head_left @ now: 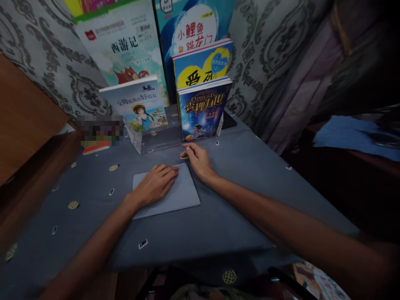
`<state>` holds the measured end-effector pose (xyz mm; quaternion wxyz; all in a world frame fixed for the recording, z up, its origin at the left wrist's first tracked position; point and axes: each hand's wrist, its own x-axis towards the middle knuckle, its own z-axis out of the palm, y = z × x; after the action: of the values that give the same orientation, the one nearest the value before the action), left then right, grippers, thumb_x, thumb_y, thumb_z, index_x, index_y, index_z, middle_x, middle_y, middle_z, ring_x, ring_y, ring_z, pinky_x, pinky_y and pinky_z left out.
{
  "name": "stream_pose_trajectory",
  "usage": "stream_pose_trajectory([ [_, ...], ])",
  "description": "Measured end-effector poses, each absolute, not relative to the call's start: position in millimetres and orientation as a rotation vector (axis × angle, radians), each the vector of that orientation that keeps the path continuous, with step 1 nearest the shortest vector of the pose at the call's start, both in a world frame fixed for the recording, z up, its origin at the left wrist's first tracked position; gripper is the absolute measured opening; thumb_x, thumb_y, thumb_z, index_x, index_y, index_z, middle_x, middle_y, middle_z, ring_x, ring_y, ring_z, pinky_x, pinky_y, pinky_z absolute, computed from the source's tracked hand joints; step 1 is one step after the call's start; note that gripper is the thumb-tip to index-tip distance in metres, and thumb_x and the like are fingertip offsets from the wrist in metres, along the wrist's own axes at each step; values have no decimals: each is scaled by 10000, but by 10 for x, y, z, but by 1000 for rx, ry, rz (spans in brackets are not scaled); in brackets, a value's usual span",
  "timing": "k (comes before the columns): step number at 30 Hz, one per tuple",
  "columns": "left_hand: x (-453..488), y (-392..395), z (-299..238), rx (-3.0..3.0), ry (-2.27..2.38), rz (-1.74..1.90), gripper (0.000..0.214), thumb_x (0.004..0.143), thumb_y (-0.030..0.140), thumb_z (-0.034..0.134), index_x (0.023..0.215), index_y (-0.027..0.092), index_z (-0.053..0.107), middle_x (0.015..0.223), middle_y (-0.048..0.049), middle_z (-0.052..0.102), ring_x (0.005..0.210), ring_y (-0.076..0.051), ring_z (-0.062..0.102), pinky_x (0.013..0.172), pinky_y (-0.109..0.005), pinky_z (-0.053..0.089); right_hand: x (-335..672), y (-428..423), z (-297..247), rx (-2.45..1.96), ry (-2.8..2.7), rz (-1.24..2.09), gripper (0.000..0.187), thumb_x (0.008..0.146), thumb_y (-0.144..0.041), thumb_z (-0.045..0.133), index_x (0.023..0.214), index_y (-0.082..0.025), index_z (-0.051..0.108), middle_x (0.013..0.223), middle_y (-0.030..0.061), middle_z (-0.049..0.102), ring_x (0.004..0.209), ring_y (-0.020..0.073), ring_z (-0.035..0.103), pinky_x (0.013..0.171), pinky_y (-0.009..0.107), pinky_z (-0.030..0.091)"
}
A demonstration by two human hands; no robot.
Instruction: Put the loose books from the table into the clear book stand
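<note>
My left hand [155, 184] lies flat, palm down and fingers together, on a grey flat pad [183, 196] in the middle of the table. My right hand [196, 159] rests at the pad's far right corner, fingers curled down onto the cloth just in front of a dark blue book [203, 108]. Whether it pinches anything I cannot make out. That book stands upright in a clear acrylic stand [156, 139], beside a white-covered book [137, 106] leaning to its left.
A grey-blue patterned cloth [234, 166] covers the table. More books [125, 46] stand against the patterned wall behind. A wooden panel [25, 121] is at the left. Dark curtain and a blue cloth [350, 133] lie to the right.
</note>
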<state>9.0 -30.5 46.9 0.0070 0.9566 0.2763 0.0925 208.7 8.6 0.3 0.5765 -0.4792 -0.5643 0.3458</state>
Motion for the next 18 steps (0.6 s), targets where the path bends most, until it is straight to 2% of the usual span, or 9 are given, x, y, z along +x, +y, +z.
stream_pose_trajectory([
  [8,328,-170,455,3062,856,174,235,1020,211,345,1104,179,563,1017,-85,673,944,-239,540,799,-383,431,2076,80,18,-1142,-1337,797,253,959,-289,413,1018,-219,649,748,16,720,769,189,707,751,322,549],
  [15,316,-192,394,3082,902,279,211,1002,187,356,949,183,560,907,-84,655,895,-227,567,783,-366,441,2082,-50,138,-1266,-1543,622,298,988,-276,391,1111,-201,653,765,23,727,730,190,681,726,303,493],
  [18,313,-234,381,3094,931,290,194,997,176,378,962,179,569,929,-90,676,902,-226,605,801,-366,464,2085,-82,161,-1333,-1629,568,303,998,-273,387,1127,-196,651,761,30,728,725,205,683,714,305,472],
])
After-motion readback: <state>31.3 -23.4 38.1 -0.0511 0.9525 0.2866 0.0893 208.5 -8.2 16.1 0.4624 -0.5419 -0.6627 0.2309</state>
